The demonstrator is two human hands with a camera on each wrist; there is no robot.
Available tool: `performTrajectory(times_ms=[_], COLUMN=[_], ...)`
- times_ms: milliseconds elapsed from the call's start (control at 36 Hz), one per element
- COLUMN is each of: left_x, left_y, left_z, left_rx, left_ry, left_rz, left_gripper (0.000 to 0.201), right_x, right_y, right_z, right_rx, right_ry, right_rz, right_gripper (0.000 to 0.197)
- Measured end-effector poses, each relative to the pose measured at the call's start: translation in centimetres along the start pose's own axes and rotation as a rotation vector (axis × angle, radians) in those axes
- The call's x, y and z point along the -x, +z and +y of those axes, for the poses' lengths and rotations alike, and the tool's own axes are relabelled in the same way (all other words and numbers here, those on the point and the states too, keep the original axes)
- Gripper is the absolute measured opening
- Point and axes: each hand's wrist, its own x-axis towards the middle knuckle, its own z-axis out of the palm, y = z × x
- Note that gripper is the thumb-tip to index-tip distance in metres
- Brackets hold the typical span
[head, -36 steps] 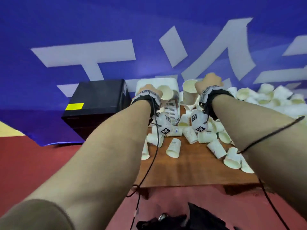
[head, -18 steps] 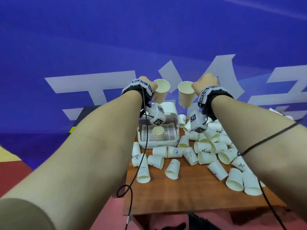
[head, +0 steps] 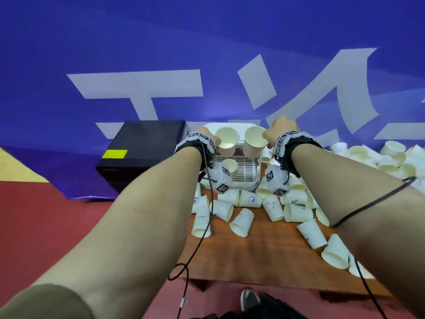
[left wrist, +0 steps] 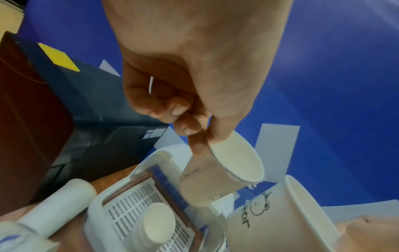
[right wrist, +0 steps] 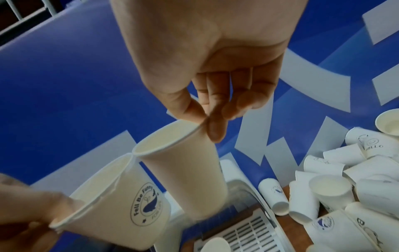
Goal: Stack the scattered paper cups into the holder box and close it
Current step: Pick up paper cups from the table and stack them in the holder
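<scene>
My left hand (head: 213, 142) pinches the rim of a white paper cup (head: 226, 141) between thumb and fingers (left wrist: 195, 127). My right hand (head: 268, 134) pinches the rim of a second cup (head: 254, 142) the same way (right wrist: 183, 170). Both cups hang upright, side by side, just above the white holder box (head: 247, 179); in the right wrist view their rims touch. The box has a slotted floor (left wrist: 129, 211), and one cup (head: 230, 168) stands in it. Its lid (head: 230, 125) stands open behind. Several loose cups (head: 243, 221) lie on the wooden table (head: 253, 256).
A black case with a yellow label (head: 142, 150) stands left of the box, off the table. A heap of more cups (head: 391, 157) lies at the far right. A blue banner (head: 207, 54) rises behind. Wrist cables (head: 202, 238) hang over the table.
Both hands keep their cups. They have come down from high above the box to just over it, and the two cups have drawn closer together.
</scene>
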Motion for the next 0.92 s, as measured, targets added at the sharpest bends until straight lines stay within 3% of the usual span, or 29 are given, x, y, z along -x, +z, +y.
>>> performTrajectory(times_ms=[56, 222, 417, 528, 611, 722, 833, 917], left_x=[-0.8, -3.3, -7.3, -9.8, -11.2, -10.2, -10.0, -10.3], left_y=[1.5, 5.9, 9.9, 11.8, 12.9, 11.9, 11.6, 11.8], left_z=[-0.8, -3.7, -4.7, -5.3, -5.7, -4.5, -4.6, -5.3], left_rx=[-0.026, -0.099, -0.079, -0.066, -0.07, -0.1, -0.194, -0.207], left_ry=[-0.027, -0.14, -0.233, -0.231, -0.249, -0.212, -0.133, -0.108], left_rz=[-0.014, -0.038, -0.065, -0.078, -0.115, -0.193, -0.272, -0.257], left_gripper=[0.028, 0.022, 0.023, 0.037, 0.033, 0.044, 0.036, 0.037], right_x=[-1.0, -4.1, -6.4, -7.6, -8.1, -8.5, -8.4, -8.4], right_y=[1.7, 5.4, 7.3, 8.5, 8.7, 8.3, 8.1, 8.0], right_z=[0.4, 2.0, 4.0, 5.6, 6.9, 7.2, 6.6, 5.8], right_rx=[0.058, 0.203, 0.234, 0.153, 0.036, 0.117, 0.171, 0.15], right_ry=[-0.023, -0.018, -0.058, -0.013, 0.062, 0.086, 0.069, 0.079], right_rz=[-0.053, -0.176, -0.26, -0.322, -0.324, -0.335, -0.296, -0.278], right_gripper=[0.012, 0.026, 0.009, 0.013, 0.017, 0.017, 0.016, 0.012])
